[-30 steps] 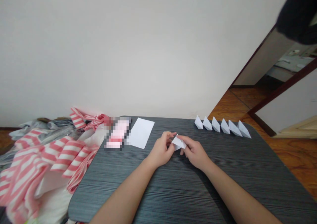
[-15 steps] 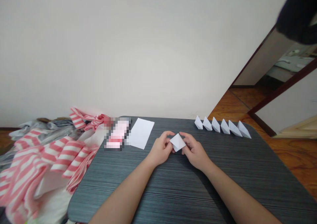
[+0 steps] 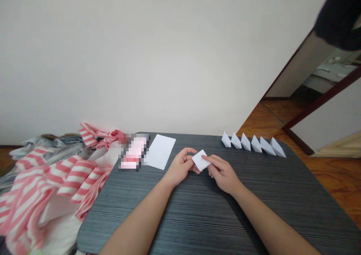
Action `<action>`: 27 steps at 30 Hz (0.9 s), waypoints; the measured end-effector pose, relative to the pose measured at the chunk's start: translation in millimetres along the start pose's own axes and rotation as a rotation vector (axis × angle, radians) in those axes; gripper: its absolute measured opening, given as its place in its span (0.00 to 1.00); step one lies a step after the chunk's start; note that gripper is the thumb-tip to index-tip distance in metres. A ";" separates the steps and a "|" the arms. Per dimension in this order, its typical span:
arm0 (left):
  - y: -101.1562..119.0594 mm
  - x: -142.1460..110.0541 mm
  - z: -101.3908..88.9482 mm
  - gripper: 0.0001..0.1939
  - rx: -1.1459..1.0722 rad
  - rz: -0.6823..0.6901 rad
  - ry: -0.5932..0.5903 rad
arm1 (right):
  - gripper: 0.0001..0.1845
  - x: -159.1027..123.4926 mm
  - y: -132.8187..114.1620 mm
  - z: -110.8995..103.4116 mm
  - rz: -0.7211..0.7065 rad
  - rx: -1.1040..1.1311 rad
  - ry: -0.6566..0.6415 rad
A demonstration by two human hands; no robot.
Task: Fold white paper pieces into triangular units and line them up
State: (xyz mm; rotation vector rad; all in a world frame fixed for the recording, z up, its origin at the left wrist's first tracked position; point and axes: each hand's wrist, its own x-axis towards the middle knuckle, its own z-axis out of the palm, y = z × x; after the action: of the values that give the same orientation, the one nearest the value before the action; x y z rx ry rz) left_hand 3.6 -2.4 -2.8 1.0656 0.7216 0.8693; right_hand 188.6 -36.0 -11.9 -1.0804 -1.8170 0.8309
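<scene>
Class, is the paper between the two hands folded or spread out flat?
Folded: the white paper makes a small diamond, much smaller than the sheet lying flat on the table.

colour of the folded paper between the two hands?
Folded paper: plain white, no print visible; seen in the head view.

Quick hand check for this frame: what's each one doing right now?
Left hand: closed, holding the folded white paper at its left side.
Right hand: closed on its right side, index finger across the top.
</scene>
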 end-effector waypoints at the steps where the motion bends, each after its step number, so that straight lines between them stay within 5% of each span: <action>1: -0.3 -0.1 -0.4 0.19 -0.025 -0.001 -0.005 | 0.20 0.0 0.2 -0.3 -0.007 -0.006 0.002; 6: -1.4 -0.3 -0.1 0.19 -0.095 -0.012 -0.068 | 0.21 0.2 0.7 -1.5 -0.030 -0.026 -0.031; 11: -4.1 1.2 1.2 0.17 0.127 0.000 -0.092 | 0.21 -0.5 0.2 -0.8 -0.037 -0.009 -0.051; 20: -5.2 -0.3 0.6 0.12 0.232 0.001 -0.044 | 0.16 1.1 0.5 0.0 0.253 0.123 -0.005; 27: -2.6 0.5 1.9 0.13 0.248 -0.046 -0.036 | 0.16 4.2 0.9 2.1 0.341 0.110 -0.036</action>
State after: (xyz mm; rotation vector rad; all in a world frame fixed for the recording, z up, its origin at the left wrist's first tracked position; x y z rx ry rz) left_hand 6.0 -3.3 -4.7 1.2760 0.8356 0.7322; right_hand 185.9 -32.1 -12.2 -1.3313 -1.6168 1.1425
